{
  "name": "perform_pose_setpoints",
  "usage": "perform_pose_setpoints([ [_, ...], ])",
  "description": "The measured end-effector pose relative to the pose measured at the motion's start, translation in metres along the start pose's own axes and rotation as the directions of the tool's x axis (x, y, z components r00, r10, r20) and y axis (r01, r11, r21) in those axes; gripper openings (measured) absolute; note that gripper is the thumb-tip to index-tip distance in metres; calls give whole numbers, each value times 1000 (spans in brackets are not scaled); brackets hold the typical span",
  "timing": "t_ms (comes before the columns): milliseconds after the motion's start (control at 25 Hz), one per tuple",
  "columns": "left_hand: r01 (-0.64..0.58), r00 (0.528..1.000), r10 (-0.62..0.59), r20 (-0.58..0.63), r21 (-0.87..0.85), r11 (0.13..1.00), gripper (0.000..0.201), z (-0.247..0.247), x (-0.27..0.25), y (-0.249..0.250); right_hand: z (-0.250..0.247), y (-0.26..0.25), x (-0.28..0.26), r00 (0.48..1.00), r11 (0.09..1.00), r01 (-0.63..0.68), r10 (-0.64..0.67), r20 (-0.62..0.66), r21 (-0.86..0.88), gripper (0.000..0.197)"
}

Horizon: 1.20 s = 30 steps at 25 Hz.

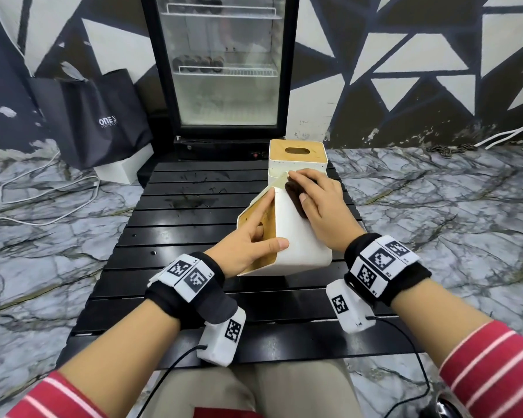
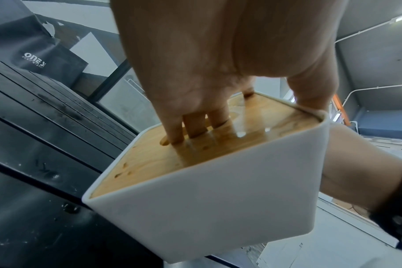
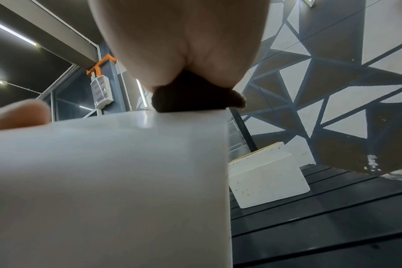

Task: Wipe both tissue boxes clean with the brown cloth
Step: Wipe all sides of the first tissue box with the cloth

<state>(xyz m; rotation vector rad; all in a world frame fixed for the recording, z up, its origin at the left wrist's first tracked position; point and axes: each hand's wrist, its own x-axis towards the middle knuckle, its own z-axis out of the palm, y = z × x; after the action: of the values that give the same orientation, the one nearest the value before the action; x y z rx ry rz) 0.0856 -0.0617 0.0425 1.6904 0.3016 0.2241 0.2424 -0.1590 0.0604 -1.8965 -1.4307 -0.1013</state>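
Brown cloth (image 1: 296, 193) under right fingers (image 1: 307, 181), on tilted box (image 1: 302, 236)

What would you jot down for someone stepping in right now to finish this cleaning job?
Left hand: steadies the near tissue box, which is tipped on its side; some fingers are in the slot of its wooden lid, thumb across the white wall.
Right hand: presses the brown cloth onto that box's upturned white side, near its far edge.
Far tissue box: upright at the back of the black slatted table, just behind the right hand; specks show on its wall in the right wrist view.
Done: hard to tell; near box is mid-wipe.
Left: finish this box, then wipe the far one.
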Motion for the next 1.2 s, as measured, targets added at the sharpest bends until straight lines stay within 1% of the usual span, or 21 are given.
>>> perform_pose_setpoints([
  [80, 18, 1000, -18, 6, 37, 999, 83, -4, -3, -1, -4, 4, 6, 1000, 1000, -20, 20, 9, -17, 40],
  [200, 24, 999, -27, 36, 68, 997, 83, -13, -8, -1, -12, 11, 13, 997, 999, -43, 44, 64, -24, 40],
  [280, 21, 998, -27, 57, 111, 994, 81, -22, -10, 2, -23, 13, 16, 992, 998, -62, 60, 114, 16, 40],
  [360, 29, 998, -41, 54, 208, 978, 81, -33, -14, 9, -34, 10, 15, 986, 992, -87, 72, 153, 88, 38],
  [440, 50, 999, -48, -15, 362, 931, 80, -44, -16, 15, -41, 2, 11, 982, 984, -104, 78, 174, 144, 37],
  [520, 73, 995, -24, -102, 509, 858, 81, -50, -17, 18, -41, -9, 6, 981, 979, -101, 69, 181, 178, 37],
  [600, 114, 983, 0, -182, 614, 781, 85, -49, -17, 19, -37, -21, 2, 984, 972, -88, 51, 169, 217, 37],
  [680, 177, 967, 1, -254, 677, 714, 98, -37, -18, 21, -30, -32, -2, 987, 965, -70, 31, 156, 254, 37],
  [720, 192, 961, 8, -276, 693, 695, 104, -29, -18, 23, -27, -37, -3, 988, 963, -55, 14, 156, 264, 37],
  [800, 209, 946, 47, -320, 714, 668, 103, -13, -16, 28, -21, -45, -5, 984, 965, -15, -32, 174, 263, 37],
  [880, 206, 933, 85, -349, 714, 669, 93, -6, -13, 31, -18, -48, -6, 980, 961, -18, -38, 194, 276, 37],
  [960, 182, 932, 95, -350, 679, 712, 87, -7, -11, 29, -24, -47, -6, 980, 933, -112, 46, 195, 342, 37],
  [1080, 125, 955, 76, -285, 623, 772, 94, -14, -16, 21, -43, -32, -7, 970, 884, -240, 199, 142, 400, 36],
  [1200, 90, 980, 33, -196, 587, 805, 99, -20, -22, 12, -59, -8, -12, 937, 871, -342, 342, 65, 352, 36],
])
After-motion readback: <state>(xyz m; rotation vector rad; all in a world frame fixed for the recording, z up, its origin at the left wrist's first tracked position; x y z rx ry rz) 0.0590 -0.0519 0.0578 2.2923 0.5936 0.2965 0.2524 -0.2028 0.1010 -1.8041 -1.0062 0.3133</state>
